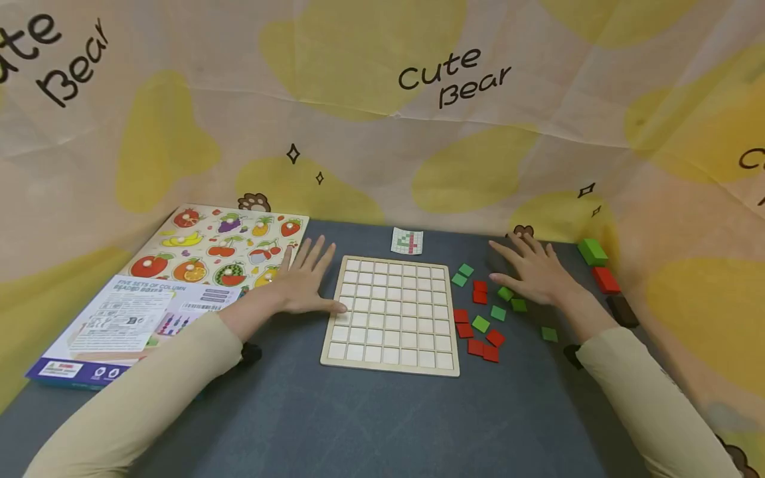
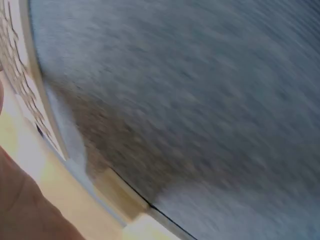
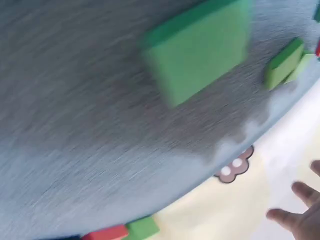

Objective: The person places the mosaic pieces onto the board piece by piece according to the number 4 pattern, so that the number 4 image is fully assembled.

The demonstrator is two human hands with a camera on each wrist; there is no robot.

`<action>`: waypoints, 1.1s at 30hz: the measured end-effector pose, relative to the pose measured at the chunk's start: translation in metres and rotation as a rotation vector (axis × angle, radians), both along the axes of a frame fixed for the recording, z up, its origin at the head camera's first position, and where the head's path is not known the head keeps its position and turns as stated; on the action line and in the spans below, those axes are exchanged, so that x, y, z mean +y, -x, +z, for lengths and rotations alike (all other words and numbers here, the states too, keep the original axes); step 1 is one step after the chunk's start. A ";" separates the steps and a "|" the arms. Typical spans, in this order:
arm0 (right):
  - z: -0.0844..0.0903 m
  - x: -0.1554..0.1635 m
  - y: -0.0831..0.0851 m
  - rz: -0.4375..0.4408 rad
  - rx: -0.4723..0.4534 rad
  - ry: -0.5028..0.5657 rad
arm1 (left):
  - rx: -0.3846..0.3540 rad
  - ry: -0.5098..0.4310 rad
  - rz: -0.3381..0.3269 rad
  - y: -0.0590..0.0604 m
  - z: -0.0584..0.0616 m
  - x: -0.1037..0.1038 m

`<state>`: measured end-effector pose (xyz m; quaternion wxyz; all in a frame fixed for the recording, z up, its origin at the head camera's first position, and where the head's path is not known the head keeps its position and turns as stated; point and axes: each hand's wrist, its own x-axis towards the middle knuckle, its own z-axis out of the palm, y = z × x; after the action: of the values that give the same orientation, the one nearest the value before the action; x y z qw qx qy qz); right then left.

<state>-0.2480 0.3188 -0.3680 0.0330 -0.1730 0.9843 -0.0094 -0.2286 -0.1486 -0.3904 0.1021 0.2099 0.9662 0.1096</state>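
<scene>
My left hand (image 1: 301, 285) is spread beside a wooden grid board (image 1: 390, 369), its thumb overlapping the board's left rim in the head view. The board's squares look pale and bare. With fingers apart, my right hand (image 1: 534, 273) hovers around the scattered green tiles (image 1: 518, 305) and holds nothing. Several red tiles (image 1: 476, 347) lie between the board and that hand. Large in the right wrist view is one green tile (image 3: 200, 57), blurred. Only part of the left hand (image 2: 30, 205) enters the left wrist view, near the board's edge (image 2: 37, 95).
Behind the board lies a small card (image 1: 407, 241) with a red and green grid pattern. A fruit puzzle board (image 1: 209, 252) and a boxed bead set (image 1: 128, 325) occupy the left side. Green (image 1: 592, 253), red (image 1: 606, 280) and dark blocks (image 1: 622, 311) line the right edge. Printed cloth (image 1: 358, 133) hangs around the table.
</scene>
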 end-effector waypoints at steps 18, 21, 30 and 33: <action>-0.010 -0.049 0.028 0.178 -0.178 0.235 | -0.367 -0.137 -0.229 0.010 0.003 0.012; -0.010 -0.050 0.029 0.172 -0.158 0.212 | -0.355 -0.127 -0.231 0.011 0.003 0.012; -0.011 -0.055 0.032 0.110 -0.127 0.129 | -0.362 -0.112 -0.201 0.010 0.000 0.013; -0.008 -0.056 0.034 0.083 -0.145 0.151 | -0.356 -0.120 -0.202 0.007 0.003 0.014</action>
<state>-0.2818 0.2632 -0.3759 0.0913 -0.2143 0.9679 -0.0947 -0.2353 -0.1344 -0.3873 0.2690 0.2886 0.8988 0.1913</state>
